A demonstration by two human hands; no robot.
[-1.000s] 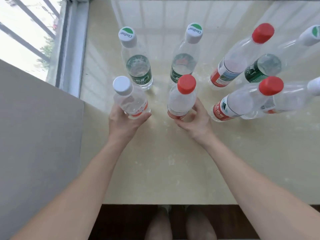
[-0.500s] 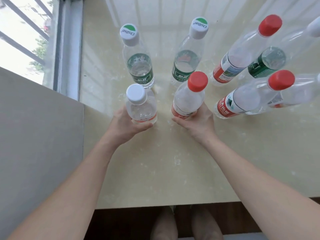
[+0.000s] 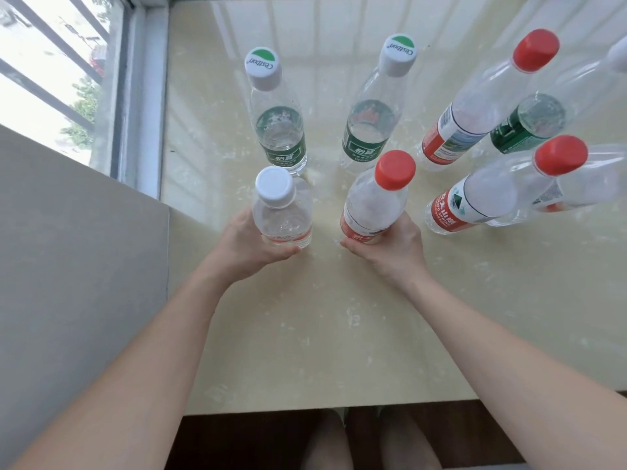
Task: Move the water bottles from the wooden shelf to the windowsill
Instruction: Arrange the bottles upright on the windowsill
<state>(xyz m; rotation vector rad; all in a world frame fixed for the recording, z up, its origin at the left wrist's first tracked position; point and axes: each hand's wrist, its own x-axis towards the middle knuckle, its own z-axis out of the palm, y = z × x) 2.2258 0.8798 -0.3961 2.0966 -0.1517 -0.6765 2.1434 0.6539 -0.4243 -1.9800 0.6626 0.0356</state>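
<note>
Cream windowsill (image 3: 305, 351): hands (image 3: 247, 247) (image 3: 395, 247) grip white-capped bottle (image 3: 283, 218) and red-capped bottle (image 3: 373, 205), apparently resting well inside its edge.

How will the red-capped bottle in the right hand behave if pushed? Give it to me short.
Likely tippy: the red-capped bottle is tall and narrow, so a push near its cap could topple it. Probably slides easily, since the windowsill looks glossy. Its thin clear plastic may dent under the right hand, which grips it low.
</note>
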